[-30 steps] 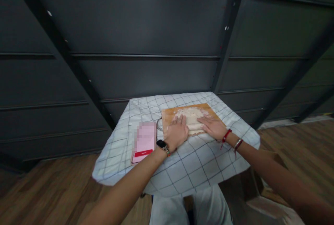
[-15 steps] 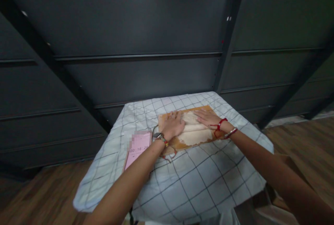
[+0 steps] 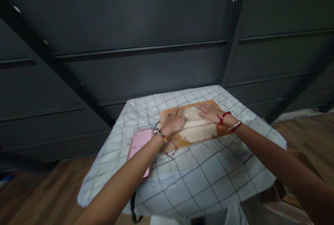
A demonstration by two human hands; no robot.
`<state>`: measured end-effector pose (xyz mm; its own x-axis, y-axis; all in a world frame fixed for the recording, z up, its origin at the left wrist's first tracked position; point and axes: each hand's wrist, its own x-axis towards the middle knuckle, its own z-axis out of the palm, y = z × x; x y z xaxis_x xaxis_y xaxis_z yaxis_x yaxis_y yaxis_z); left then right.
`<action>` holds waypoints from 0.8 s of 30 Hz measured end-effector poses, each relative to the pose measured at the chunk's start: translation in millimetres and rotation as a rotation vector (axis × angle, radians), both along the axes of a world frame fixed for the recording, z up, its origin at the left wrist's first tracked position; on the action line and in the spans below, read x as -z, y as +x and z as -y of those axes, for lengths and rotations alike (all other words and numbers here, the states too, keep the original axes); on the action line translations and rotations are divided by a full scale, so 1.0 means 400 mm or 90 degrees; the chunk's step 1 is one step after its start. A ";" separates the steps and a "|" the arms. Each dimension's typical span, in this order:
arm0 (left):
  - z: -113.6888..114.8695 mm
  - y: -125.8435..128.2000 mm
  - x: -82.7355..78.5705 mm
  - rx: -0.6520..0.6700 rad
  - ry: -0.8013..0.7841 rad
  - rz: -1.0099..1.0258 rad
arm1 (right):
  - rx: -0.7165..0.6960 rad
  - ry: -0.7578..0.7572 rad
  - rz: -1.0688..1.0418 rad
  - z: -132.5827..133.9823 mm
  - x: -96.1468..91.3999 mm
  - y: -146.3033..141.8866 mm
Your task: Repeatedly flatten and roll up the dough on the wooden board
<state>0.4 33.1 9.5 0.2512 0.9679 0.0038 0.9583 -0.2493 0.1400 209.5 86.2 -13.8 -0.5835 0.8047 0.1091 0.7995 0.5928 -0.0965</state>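
A wooden board (image 3: 182, 142) lies on a small table covered with a white checked cloth (image 3: 198, 169). On the board is a flat pale sheet of dough (image 3: 197, 127). My left hand (image 3: 173, 122) rests flat on the dough's far left part, fingers stretched out. My right hand (image 3: 208, 110) lies flat on its far right part, fingers also extended. Both wrists carry bracelets.
A pink phone (image 3: 139, 146) with a lit screen lies on the cloth to the left of the board. A dark panelled wall with slanted beams (image 3: 156, 44) stands right behind the table. Wooden floor (image 3: 39, 190) surrounds it.
Both hands have slid away from me along the board, from its near edge to its far part, leaving the dough flatter and longer. The camera has shifted a little.
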 end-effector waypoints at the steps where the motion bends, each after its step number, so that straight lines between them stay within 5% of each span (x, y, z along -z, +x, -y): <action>1: 0.023 -0.001 0.009 0.001 -0.002 0.000 | -0.007 -0.011 0.006 0.023 0.007 0.008; 5: 0.065 -0.004 0.040 0.007 -0.022 0.002 | -0.032 0.019 0.017 0.090 0.016 0.020; 12: -0.024 -0.006 0.042 -0.068 -0.021 -0.012 | 0.022 -0.037 0.020 0.040 0.005 -0.025; 19: 0.057 -0.013 0.039 -0.005 0.029 -0.046 | -0.050 0.126 -0.021 0.184 0.011 -0.012; 24: 0.009 -0.010 0.032 0.007 -0.005 -0.030 | 0.012 0.099 0.015 0.149 0.004 -0.025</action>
